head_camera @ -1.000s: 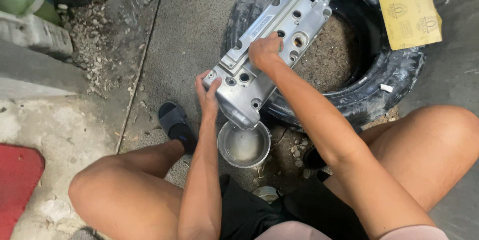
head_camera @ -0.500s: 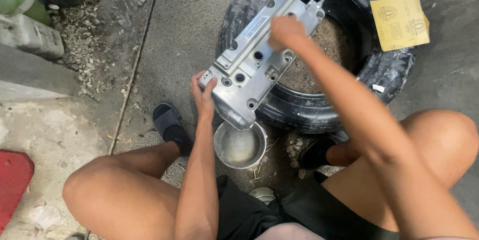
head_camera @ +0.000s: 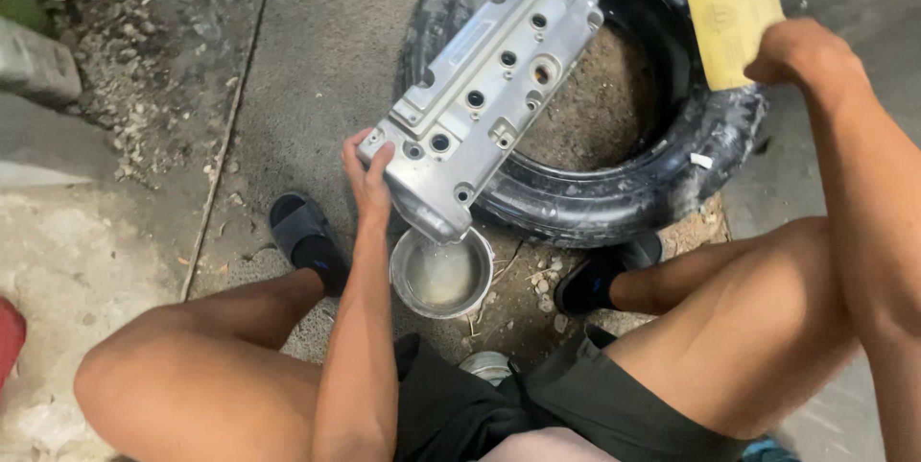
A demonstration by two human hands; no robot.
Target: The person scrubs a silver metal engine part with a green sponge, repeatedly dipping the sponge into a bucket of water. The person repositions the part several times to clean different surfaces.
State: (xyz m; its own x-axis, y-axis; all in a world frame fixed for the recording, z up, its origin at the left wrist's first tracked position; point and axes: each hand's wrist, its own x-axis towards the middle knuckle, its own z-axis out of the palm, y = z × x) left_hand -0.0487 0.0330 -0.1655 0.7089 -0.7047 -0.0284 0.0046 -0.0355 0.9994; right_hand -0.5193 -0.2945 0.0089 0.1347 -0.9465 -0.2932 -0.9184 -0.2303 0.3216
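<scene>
Against the worn black rubber tyre (head_camera: 614,198), keep left hand (head_camera: 369,179) clamped on the ribbed silver metal engine cover (head_camera: 484,97), right hand (head_camera: 801,54) pinching the yellow paper sheet (head_camera: 734,25).

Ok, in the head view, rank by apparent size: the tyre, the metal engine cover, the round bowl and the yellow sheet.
1. Tyre
2. Metal engine cover, left hand on its lower end
3. and 4. Round bowl and yellow sheet, gripped by the right hand, look alike; unranked.

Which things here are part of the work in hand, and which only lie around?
In use:
- silver engine cover, held by the left hand
- yellow sheet, at the right hand
- metal bowl under the cover's low end
- tyre propping the cover

Lying about:
- gravel
- grey block
</scene>
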